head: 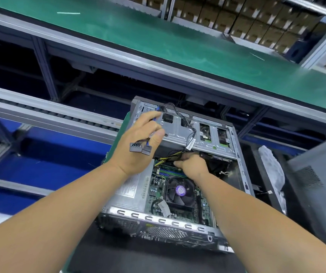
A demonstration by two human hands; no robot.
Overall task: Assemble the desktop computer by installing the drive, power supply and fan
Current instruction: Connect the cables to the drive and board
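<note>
Left hand (138, 142) was up over the drive cage (193, 133), thumb and fingers pinching the cables of two black connectors (140, 148) that dangled below it. Right hand (193, 166) reached down inside, curled around the yellow-and-black cable bundle (170, 157). Below them sat the open computer case (158, 217) on the dark desk (138, 257), fan (180, 191) at its middle, power supply (132, 190) along its left side.

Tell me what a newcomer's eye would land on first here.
First, the open computer case at centre, with the purple-hubbed cooler fan on its motherboard. Above it, the left hand holds black connectors, while the right hand grips yellow-and-black cables under the drive cage.
</note>
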